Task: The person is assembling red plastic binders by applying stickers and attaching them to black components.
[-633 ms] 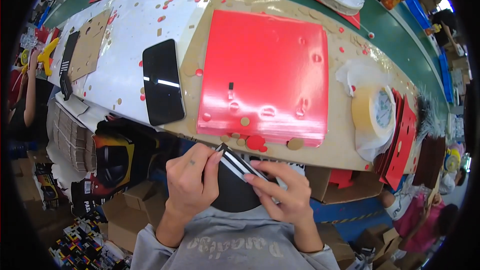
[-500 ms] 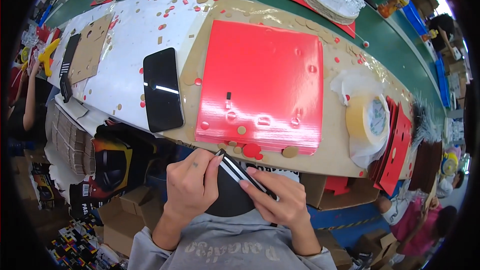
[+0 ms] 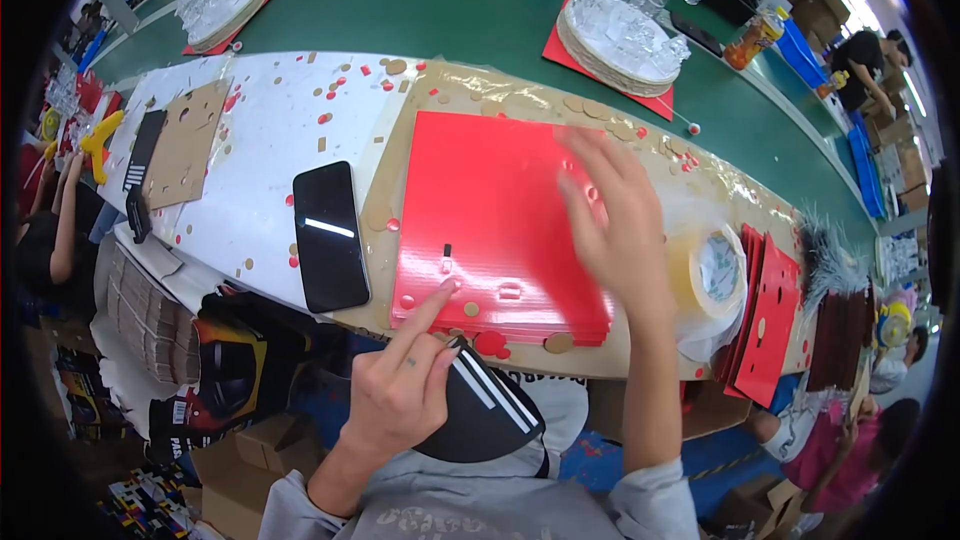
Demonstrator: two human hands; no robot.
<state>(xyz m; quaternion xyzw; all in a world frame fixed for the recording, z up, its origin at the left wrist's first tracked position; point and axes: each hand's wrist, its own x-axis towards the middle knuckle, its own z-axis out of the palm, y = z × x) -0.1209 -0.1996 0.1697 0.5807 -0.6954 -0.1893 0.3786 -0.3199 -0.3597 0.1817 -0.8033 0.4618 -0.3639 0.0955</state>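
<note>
A black flat piece with a curved edge and white stripes [image 3: 500, 424] hangs tilted in front of my grey sweatshirt, below the table's near edge. My left hand [image 3: 395, 395] pinches its upper corner, the index finger stretched toward the red stack. Over the right part of the stack of glossy red sheets [image 3: 480, 185] is my right hand [image 3: 615, 210], blurred, its thumb and fingers apart and nothing seen in them. Whether it touches the top sheet I cannot tell. Cut slots and a small black mark [image 3: 447, 250] show on that sheet.
A black phone [image 3: 331, 240] lies left of the stack, a tape roll [image 3: 715, 270] right of it. Beyond the roll stand punched red sheets [image 3: 770, 315]. Round scraps litter the table. Clear plastic parts [image 3: 630, 40] sit on a pile of round boards at the back.
My right hand has let go of the black piece and moved up and forward over the red sheets. My left hand keeps hold of it. The whole view has shifted, showing more of the far side.
</note>
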